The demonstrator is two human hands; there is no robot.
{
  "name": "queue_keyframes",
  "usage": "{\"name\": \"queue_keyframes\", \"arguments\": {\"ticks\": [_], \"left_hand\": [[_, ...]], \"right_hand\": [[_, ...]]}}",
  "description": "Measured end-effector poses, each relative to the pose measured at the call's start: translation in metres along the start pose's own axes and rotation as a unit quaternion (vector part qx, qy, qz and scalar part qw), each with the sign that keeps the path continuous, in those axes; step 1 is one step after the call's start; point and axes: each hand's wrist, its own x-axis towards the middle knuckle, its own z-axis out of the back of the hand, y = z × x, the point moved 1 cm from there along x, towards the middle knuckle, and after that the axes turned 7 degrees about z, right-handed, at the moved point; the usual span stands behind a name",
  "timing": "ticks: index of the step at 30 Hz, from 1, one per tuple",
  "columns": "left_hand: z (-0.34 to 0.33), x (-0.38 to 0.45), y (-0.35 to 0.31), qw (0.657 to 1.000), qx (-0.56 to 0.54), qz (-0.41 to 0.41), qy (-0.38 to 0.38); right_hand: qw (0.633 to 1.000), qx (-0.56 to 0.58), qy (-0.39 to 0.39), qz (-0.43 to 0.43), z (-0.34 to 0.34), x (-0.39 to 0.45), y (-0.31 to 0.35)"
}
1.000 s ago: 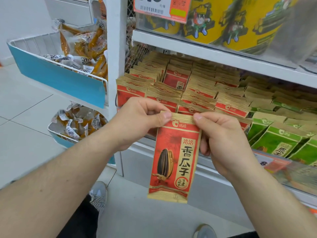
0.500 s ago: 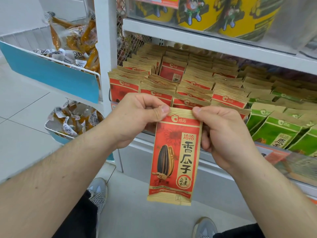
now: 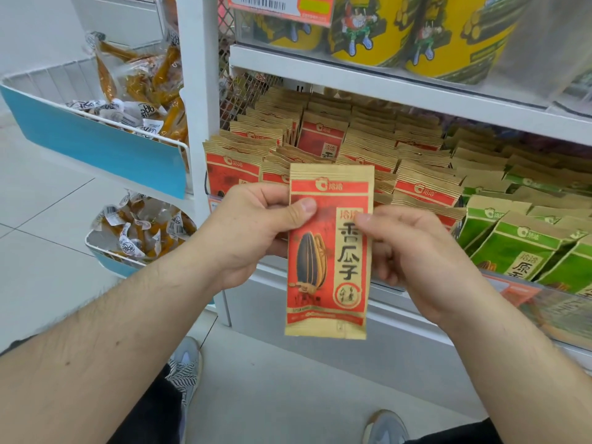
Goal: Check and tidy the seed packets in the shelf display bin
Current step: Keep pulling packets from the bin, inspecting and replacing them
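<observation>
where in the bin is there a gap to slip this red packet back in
One gap shows: in front of the upright red packet in the back rows, between the kraft-topped rows on its left and right. The front red rows and green packets are crowded. Both hands grip the held red sunflower-seed packet.

1. Red seed packet (image 3: 330,251), dead centre: bold black 香瓜子 down its right side; small 洽洽 above that, and again in white on the top band.
2. Green packets (image 3: 525,251) at three o'clock: white 洽洽, then 原 below.
3. Price tag (image 3: 282,4) at twelve o'clock: barcode only, digits unreadable.
</observation>
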Motion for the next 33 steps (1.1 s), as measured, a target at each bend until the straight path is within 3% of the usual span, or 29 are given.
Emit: {"name": "queue_keyframes", "arguments": {"ticks": [3, 8, 14, 22, 33], "left_hand": [[0.001, -0.001, -0.003, 0.999, -0.031, 0.009, -0.004], [0.0, -0.007, -0.002, 0.992, 0.017, 0.071, 0.098], [0.003, -0.006, -0.004, 0.995, -0.018, 0.069, 0.069], [0.004, -0.005, -0.004, 0.995, -0.032, 0.065, 0.067], [0.009, -0.008, -0.007, 0.998, 0.022, 0.032, 0.051]], "right_hand": [[0.999, -0.021, 0.049, -0.009, -0.002, -0.003, -0.001], [0.999, 0.046, -0.003, 0.002, 0.0, 0.004, -0.005], [0.995, 0.036, 0.088, -0.035, 0.004, 0.002, -0.005], [0.99, 0.092, 0.098, -0.034, 0.004, 0.004, -0.007], [0.997, 0.01, 0.046, 0.057, 0.0, -0.001, -0.002]]}}
